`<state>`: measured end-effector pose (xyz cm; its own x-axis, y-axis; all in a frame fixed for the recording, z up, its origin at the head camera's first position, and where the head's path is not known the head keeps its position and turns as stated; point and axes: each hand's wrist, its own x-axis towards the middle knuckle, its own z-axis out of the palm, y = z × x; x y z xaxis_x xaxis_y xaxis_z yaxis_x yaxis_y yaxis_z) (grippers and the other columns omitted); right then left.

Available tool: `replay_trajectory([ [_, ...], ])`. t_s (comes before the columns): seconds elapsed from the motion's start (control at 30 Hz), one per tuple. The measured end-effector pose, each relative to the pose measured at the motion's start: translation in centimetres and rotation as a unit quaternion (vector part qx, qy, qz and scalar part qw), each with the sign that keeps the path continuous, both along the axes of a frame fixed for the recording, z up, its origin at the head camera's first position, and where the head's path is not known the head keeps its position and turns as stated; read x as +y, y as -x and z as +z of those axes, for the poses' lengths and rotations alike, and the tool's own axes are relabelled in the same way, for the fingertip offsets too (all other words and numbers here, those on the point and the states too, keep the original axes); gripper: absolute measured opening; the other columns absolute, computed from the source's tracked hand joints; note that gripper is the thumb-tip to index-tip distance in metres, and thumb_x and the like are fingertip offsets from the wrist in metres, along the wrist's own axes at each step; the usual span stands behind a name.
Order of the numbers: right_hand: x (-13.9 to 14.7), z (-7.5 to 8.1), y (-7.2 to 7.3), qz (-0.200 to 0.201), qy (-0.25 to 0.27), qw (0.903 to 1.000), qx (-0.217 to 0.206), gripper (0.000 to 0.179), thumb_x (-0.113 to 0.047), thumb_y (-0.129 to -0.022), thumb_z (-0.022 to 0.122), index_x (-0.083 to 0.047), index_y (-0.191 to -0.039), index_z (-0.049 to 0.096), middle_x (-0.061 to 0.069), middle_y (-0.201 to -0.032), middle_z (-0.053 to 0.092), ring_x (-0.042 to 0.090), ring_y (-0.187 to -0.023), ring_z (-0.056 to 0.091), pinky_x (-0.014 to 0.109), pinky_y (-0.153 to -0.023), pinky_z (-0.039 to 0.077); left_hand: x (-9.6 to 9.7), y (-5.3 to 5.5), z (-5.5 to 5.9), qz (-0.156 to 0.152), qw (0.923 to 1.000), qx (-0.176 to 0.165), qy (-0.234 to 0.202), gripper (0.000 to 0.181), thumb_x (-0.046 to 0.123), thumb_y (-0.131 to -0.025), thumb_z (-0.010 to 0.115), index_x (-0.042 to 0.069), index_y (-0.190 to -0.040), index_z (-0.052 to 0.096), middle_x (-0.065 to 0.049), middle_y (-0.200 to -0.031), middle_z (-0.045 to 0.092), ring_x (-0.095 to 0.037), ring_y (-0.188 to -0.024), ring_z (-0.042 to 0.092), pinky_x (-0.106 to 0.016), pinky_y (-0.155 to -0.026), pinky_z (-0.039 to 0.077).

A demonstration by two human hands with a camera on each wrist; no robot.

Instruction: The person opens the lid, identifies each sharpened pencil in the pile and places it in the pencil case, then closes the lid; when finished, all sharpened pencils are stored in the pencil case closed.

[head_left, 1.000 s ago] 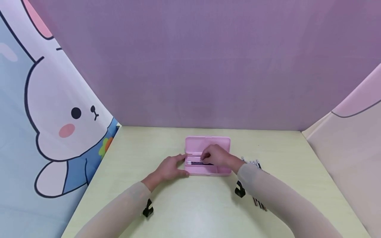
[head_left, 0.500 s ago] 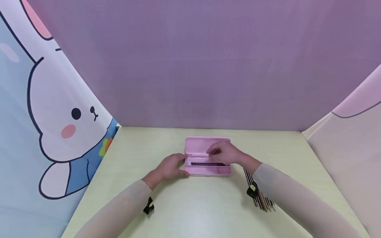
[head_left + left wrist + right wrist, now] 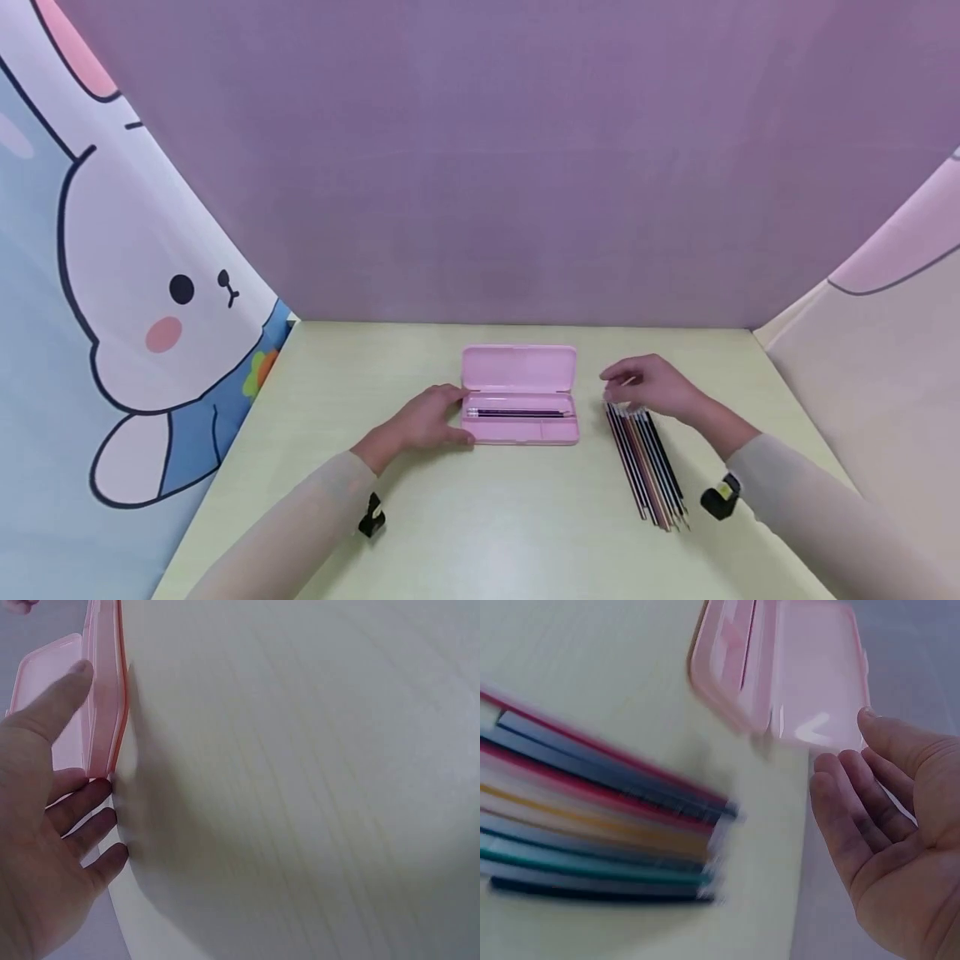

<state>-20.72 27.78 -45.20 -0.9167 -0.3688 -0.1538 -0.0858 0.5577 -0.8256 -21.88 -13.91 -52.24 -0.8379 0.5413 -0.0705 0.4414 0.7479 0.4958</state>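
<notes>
A pink pencil case lies with its lid raised in the head view. A dark pencil lies lengthwise inside; whether a second one is beside it I cannot tell. My left hand touches the case's left end, thumb at the front corner, the other fingers by the side and back. My right hand hovers above the far ends of several pencils laid side by side right of the case. Its fingers are loosely bent, and the right wrist view shows nothing between them. Those pencils look blurred there, in several colours.
The pale wooden table ends at a purple backdrop. A cloth with a cartoon rabbit hangs at the left, and a pink and cream cloth at the right. Each wrist carries a small black camera mount.
My right hand has left the pencil case and moved right to the row of pencils, bringing the pencil inside the case into full view. My left hand has stayed at the case.
</notes>
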Motion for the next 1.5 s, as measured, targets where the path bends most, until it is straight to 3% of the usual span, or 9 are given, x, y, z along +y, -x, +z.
replay_trajectory([
  [0.37,5.5,-3.3,-2.4,-0.070,-0.002,0.9972,-0.026,0.045,-0.015,-0.098,0.070,0.010,-0.134,0.059,0.022,-0.112,0.069,0.027,-0.095,0.070,0.041,-0.069,0.065,0.0,0.1,-0.1,0.014,0.9998,-0.009,-0.006,0.088,0.042,-0.078,0.088,0.007,-0.150,0.052,-0.012,-0.146,0.059,-0.032,-0.137,0.053,-0.048,-0.119,0.040],
  [0.83,7.1,-6.9,-4.4,-0.114,0.016,0.9913,-0.065,0.045,-0.009,-0.091,0.076,0.007,-0.130,0.061,0.018,-0.109,0.068,0.020,-0.083,0.068,0.038,-0.065,0.063,0.0,0.0,-0.5,0.026,0.9995,-0.010,-0.016,0.089,0.043,-0.078,0.088,0.008,-0.151,0.051,-0.012,-0.148,0.058,-0.033,-0.139,0.051,-0.050,-0.120,0.039],
  [1.2,7.4,-7.5,-4.4,-0.127,0.030,0.9901,-0.051,0.043,-0.001,-0.090,0.074,0.010,-0.129,0.060,0.020,-0.107,0.068,0.020,-0.080,0.068,0.035,-0.062,0.062,0.1,-0.4,-0.3,0.038,0.9992,-0.012,-0.009,0.089,0.045,-0.079,0.087,0.011,-0.152,0.049,-0.010,-0.150,0.056,-0.034,-0.140,0.050,-0.051,-0.120,0.038],
  [1.5,6.7,-6.7,-4.3,-0.125,-0.052,0.9905,-0.021,0.042,-0.006,-0.087,0.078,0.008,-0.125,0.066,0.018,-0.102,0.070,0.021,-0.077,0.068,0.035,-0.060,0.063,0.0,-0.4,-0.4,0.041,0.9991,-0.014,-0.005,0.090,0.046,-0.080,0.086,0.012,-0.154,0.048,-0.010,-0.152,0.055,-0.033,-0.142,0.048,-0.051,-0.121,0.037],
])
